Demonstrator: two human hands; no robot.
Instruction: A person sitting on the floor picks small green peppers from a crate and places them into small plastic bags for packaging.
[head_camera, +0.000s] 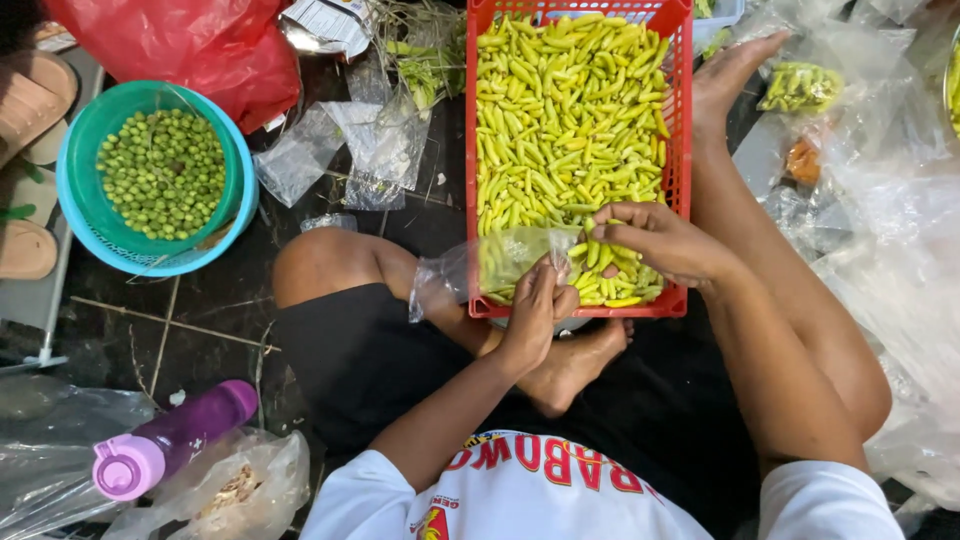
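Chillies (560, 120) half-hidden behind clear bag (500, 262)

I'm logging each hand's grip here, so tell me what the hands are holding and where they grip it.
The left hand pinches a clear plastic bag at its open rim. The right hand grips a bunch of yellow-green chillies at the bag's mouth, over the red crate.

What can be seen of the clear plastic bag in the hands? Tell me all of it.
The clear plastic bag is thin, see-through and crinkled, with its mouth held open over the near end of the red crate. The left hand pinches its rim from below; the right hand touches the opening among the yellow-green chillies. A few chillies show through the film. Its closed end trails left, above the person's knee.
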